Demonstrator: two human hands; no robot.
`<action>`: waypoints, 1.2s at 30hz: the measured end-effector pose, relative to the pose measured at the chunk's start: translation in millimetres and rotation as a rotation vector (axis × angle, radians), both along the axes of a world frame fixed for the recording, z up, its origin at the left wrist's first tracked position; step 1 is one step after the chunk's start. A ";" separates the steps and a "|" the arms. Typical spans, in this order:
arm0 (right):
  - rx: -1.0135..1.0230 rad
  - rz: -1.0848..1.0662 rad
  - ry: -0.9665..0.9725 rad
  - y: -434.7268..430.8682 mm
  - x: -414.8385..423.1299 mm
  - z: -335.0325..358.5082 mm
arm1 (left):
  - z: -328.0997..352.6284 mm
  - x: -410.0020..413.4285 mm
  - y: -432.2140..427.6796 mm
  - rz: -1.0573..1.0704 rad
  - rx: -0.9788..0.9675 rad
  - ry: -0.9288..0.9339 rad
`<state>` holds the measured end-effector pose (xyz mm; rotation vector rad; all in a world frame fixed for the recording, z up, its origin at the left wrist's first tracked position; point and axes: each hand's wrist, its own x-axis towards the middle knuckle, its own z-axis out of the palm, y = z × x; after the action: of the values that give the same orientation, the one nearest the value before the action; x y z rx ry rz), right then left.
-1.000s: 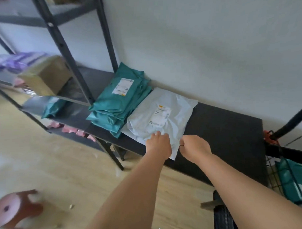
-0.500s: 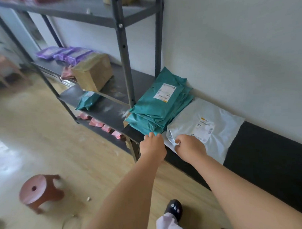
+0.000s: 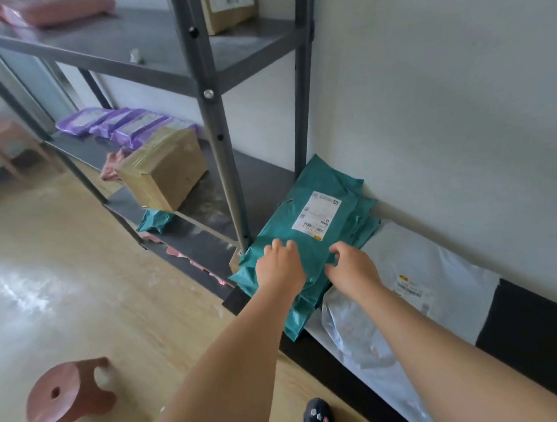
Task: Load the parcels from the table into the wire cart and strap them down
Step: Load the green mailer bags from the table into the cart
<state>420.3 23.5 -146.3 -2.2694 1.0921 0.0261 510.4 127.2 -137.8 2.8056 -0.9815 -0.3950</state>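
A stack of teal mailer parcels (image 3: 315, 228) with a white label on top lies at the left end of the black table (image 3: 524, 325), against the wall. A large white mailer parcel (image 3: 430, 268) lies flat to its right. My left hand (image 3: 280, 267) rests on the near left part of the teal stack, fingers curled down onto it. My right hand (image 3: 352, 268) hovers at the stack's near right edge with fingers spread and bent. Neither hand has a clear grip. The wire cart is out of view.
A grey metal shelving rack (image 3: 208, 96) stands just left of the teal stack, holding a taped cardboard box (image 3: 162, 170), purple packets (image 3: 122, 123) and a small teal parcel (image 3: 154, 220). A brown stool (image 3: 69, 396) stands on the wooden floor at lower left.
Both hands left the white parcel's near edge and moved left onto the teal stack. The view swung left, so the cart dropped out of sight.
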 end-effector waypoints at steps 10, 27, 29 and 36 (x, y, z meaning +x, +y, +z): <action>0.149 -0.170 -0.071 -63.1 47.6 -19.7 | -4.4 67.8 -79.2 0.060 0.065 0.002; 0.517 -0.502 -0.332 -97.2 61.3 -47.0 | -49.6 90.3 -122.1 0.214 0.017 0.177; 0.575 -0.529 -0.384 -97.4 60.8 -49.3 | -52.4 88.6 -121.1 0.223 0.000 0.154; 0.787 -0.551 -0.495 -85.6 60.8 -45.0 | -48.4 84.0 -112.5 0.290 -0.138 0.123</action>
<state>481.1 -62.1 -191.3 -1.1539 1.1276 -0.2676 594.4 14.7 -186.1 2.7045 -0.5441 -0.4358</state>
